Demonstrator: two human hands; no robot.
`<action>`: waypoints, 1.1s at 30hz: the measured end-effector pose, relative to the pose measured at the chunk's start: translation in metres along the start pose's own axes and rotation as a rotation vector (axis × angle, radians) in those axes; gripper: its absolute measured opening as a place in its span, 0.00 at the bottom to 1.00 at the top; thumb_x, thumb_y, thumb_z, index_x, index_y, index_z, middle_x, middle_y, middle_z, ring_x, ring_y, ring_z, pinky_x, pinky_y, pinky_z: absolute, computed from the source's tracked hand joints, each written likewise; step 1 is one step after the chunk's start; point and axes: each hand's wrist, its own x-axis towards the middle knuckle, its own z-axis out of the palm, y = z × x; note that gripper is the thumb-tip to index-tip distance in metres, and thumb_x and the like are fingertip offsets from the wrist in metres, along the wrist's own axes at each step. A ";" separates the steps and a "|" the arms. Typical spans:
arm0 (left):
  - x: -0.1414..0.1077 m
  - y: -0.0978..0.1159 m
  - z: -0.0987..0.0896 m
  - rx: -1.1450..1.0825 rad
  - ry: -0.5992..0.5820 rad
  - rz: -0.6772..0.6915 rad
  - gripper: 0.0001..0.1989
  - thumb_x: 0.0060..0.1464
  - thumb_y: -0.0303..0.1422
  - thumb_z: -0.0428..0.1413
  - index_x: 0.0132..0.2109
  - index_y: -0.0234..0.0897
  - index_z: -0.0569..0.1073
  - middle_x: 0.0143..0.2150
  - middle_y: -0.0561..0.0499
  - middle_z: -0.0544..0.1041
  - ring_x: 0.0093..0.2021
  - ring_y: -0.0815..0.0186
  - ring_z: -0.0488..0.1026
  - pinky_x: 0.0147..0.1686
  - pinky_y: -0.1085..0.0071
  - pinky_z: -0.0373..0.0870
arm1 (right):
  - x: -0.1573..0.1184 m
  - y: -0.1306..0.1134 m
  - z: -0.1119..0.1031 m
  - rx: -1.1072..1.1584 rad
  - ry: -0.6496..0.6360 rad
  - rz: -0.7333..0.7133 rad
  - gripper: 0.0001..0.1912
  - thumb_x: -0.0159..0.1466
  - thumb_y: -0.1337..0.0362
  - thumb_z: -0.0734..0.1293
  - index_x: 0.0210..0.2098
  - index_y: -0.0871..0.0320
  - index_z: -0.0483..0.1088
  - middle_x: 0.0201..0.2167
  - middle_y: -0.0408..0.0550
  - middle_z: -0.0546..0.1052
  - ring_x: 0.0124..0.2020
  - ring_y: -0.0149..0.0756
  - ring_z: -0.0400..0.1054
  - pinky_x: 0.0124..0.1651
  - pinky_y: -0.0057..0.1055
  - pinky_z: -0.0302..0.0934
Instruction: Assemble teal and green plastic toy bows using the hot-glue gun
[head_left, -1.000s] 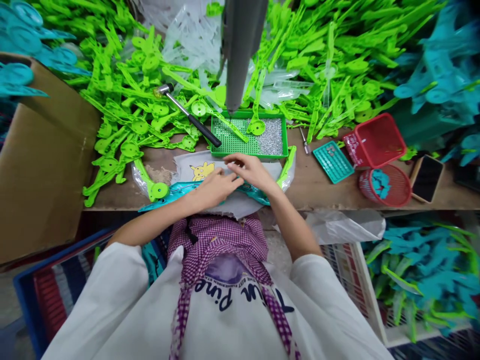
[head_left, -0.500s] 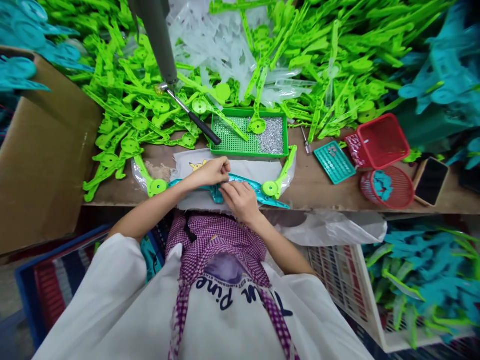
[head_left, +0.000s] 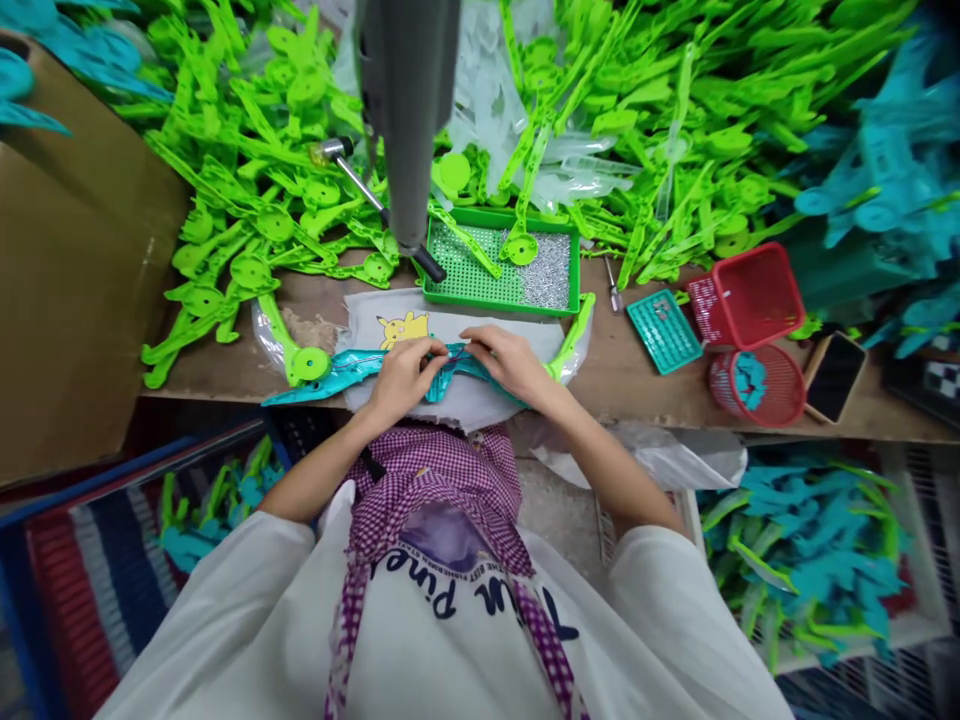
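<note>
A long teal plastic part (head_left: pixel 349 372) lies across a grey cloth (head_left: pixel 367 312) at the bench edge, with a thin dark line, perhaps a wire, along its inside. My left hand (head_left: pixel 409 375) rests over its middle, thumb and fingers pinched together at its upper edge. From the other side my right hand (head_left: pixel 511 362) comes in, its fingertips also pinched at the middle of the part. Whatever small thing the fingertips hold is too small to make out. Green arm pieces with clear film flank the part, one at left (head_left: pixel 306 362) and one at right (head_left: pixel 574 335).
Behind the cloth stands a green tray (head_left: pixel 450 297) of small metal pieces, with a hammer (head_left: pixel 364 188) by it. A grey post (head_left: pixel 409 120) hangs over the bench. Red baskets (head_left: pixel 757 297), a teal tray (head_left: pixel 664 330) and a phone (head_left: pixel 835 375) sit at right. Green parts (head_left: pixel 247 270) heap behind.
The teal part now shows more to the left of my hands. My left hand has moved left and lower, my right hand up and right. The view has shifted a little.
</note>
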 end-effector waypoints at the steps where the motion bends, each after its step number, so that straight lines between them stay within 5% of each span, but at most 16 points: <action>1: -0.002 0.000 0.002 0.037 0.032 0.019 0.05 0.64 0.32 0.55 0.41 0.39 0.75 0.40 0.51 0.82 0.42 0.62 0.76 0.48 0.63 0.66 | 0.001 0.001 -0.003 -0.070 -0.052 -0.043 0.12 0.72 0.62 0.59 0.48 0.57 0.72 0.42 0.53 0.78 0.43 0.40 0.72 0.47 0.36 0.64; 6: -0.006 0.000 0.008 0.158 0.116 0.070 0.05 0.65 0.31 0.56 0.40 0.41 0.76 0.40 0.53 0.83 0.42 0.61 0.77 0.48 0.59 0.59 | -0.002 -0.001 -0.009 -0.356 -0.211 -0.185 0.13 0.73 0.66 0.58 0.46 0.57 0.74 0.42 0.54 0.80 0.41 0.41 0.72 0.46 0.39 0.61; 11: -0.012 0.000 0.011 0.230 0.204 0.096 0.06 0.66 0.32 0.55 0.41 0.42 0.76 0.38 0.54 0.84 0.40 0.61 0.78 0.45 0.59 0.54 | 0.006 -0.008 0.004 -0.295 -0.017 -0.144 0.13 0.73 0.62 0.58 0.45 0.55 0.74 0.49 0.52 0.79 0.49 0.41 0.70 0.49 0.39 0.55; 18: -0.017 -0.003 0.021 0.235 0.317 0.141 0.05 0.66 0.34 0.56 0.41 0.41 0.77 0.36 0.55 0.84 0.34 0.64 0.76 0.44 0.61 0.52 | 0.008 0.001 0.016 -0.266 0.007 -0.076 0.12 0.73 0.62 0.58 0.43 0.55 0.74 0.46 0.50 0.80 0.48 0.41 0.69 0.49 0.39 0.49; 27: -0.019 -0.007 0.022 0.237 0.253 0.199 0.08 0.68 0.33 0.53 0.45 0.42 0.78 0.38 0.54 0.84 0.38 0.64 0.77 0.44 0.60 0.52 | 0.021 -0.027 -0.006 -0.711 -0.212 -0.223 0.16 0.73 0.70 0.55 0.39 0.60 0.74 0.38 0.51 0.79 0.41 0.41 0.65 0.51 0.41 0.44; 33: -0.020 -0.007 0.024 0.218 0.224 0.217 0.10 0.69 0.33 0.52 0.49 0.42 0.79 0.40 0.52 0.84 0.38 0.64 0.77 0.43 0.60 0.53 | 0.022 -0.039 -0.009 -0.805 -0.229 -0.236 0.16 0.71 0.72 0.55 0.38 0.61 0.74 0.36 0.52 0.78 0.38 0.41 0.65 0.54 0.41 0.44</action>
